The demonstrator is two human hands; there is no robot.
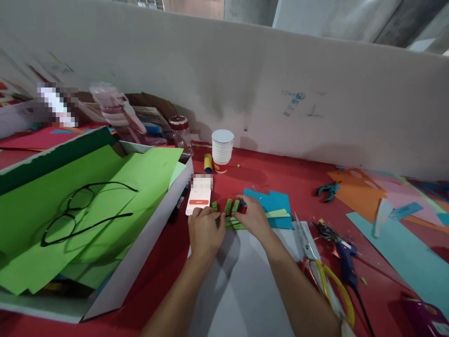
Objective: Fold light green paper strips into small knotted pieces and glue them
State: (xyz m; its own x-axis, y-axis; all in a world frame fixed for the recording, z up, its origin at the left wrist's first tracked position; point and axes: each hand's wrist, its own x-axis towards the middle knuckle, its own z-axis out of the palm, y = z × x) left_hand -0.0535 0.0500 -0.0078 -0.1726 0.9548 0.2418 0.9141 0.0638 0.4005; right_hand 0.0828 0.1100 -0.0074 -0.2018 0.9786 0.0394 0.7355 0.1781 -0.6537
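Small green pleated paper pieces (228, 207) stand in a row between my hands at the middle of the work area. My right hand (255, 219) has its thumb and index finger at either end of the rightmost pleated piece, gripping it. On the left, my left hand (206, 234) is closed, fingers curled and thumb tip near the green paper strips (235, 223); what its fingers hold is hidden. Pale green strips (278, 213) lie over blue paper (271, 201). Under my forearms is a white sheet (242, 285).
A box (119, 281) of green paper with eyeglasses (72, 206) stands left. A phone (199, 199), stacked paper cups (222, 150) and yellow tube (208, 163) sit ahead. Scissors (310, 252), a glue gun (346, 267) and pliers (329, 191) lie right.
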